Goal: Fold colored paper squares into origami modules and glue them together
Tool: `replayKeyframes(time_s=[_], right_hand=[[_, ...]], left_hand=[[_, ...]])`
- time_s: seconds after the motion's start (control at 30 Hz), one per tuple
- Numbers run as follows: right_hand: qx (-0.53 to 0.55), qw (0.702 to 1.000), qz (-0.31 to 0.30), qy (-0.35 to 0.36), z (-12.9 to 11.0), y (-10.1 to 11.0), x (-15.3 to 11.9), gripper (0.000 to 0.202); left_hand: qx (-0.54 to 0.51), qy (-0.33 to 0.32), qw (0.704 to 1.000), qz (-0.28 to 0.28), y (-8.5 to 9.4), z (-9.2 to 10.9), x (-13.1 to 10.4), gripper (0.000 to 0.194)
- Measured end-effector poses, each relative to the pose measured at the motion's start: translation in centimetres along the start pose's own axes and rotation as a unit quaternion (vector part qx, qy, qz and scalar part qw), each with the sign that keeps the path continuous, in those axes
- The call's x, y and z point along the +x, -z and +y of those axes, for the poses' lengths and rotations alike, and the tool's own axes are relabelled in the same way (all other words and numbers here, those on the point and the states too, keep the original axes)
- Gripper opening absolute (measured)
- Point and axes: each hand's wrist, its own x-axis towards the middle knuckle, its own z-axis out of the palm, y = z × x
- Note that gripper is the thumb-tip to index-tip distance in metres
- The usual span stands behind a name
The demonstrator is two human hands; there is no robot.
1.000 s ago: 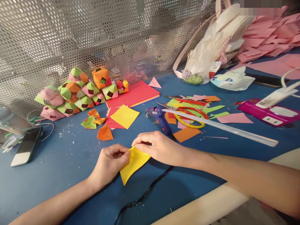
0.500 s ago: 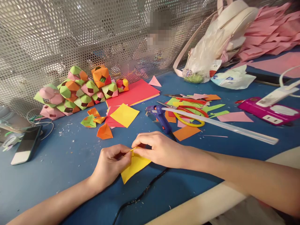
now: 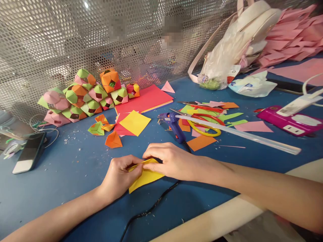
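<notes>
Between my hands is a piece of yellow paper point(image 3: 145, 178), bent along its far edge. My left hand point(image 3: 122, 175) pinches its far left part between thumb and fingers. Beside it, my right hand point(image 3: 171, 161) grips the same far edge, thumb on the near side, fingers behind and partly hidden. Just beyond lie a flat yellow square point(image 3: 135, 123) on red paper and several small folded pieces, including an orange one point(image 3: 114, 139). A blue glue gun point(image 3: 174, 126) with a long glue stick point(image 3: 252, 136) lies past my right hand.
Folded paper balls point(image 3: 75, 95) are stacked against the perforated metal screen point(image 3: 141, 40). Scissors point(image 3: 204, 119) lie among paper scraps, near a magenta power strip point(image 3: 290, 121). A phone point(image 3: 29, 153) is at left. The black cord point(image 3: 151, 210) crosses the blue table. A backpack point(image 3: 254, 23) stands behind.
The yellow paper's far edge has bent over further toward me, and its near corner has risen slightly. Both hands keep their hold in nearly the same place.
</notes>
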Motion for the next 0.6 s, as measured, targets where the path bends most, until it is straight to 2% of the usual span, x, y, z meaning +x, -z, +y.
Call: replayKeyframes(time_s=[0.1,0.33,0.47,0.6], right_hand=[[-0.015,1.000,-0.014,0.012,0.1,0.0,-0.1,0.018],[0.006,0.999,0.024,0.028,0.4,0.4,-0.2,0.021],[0.030,0.999,0.040,-0.011,1.0,1.0,0.0,0.017],[0.044,0.997,0.050,-0.044,1.3,1.5,0.2,0.015]], left_hand=[[0.024,-0.013,1.000,-0.007,0.1,0.1,0.0,0.019],[-0.005,0.022,1.000,-0.018,0.3,-0.2,0.2,0.023],[-0.006,0.053,0.998,-0.040,1.0,-0.1,0.3,0.033],[-0.002,0.056,0.998,-0.042,1.5,0.2,0.6,0.032]])
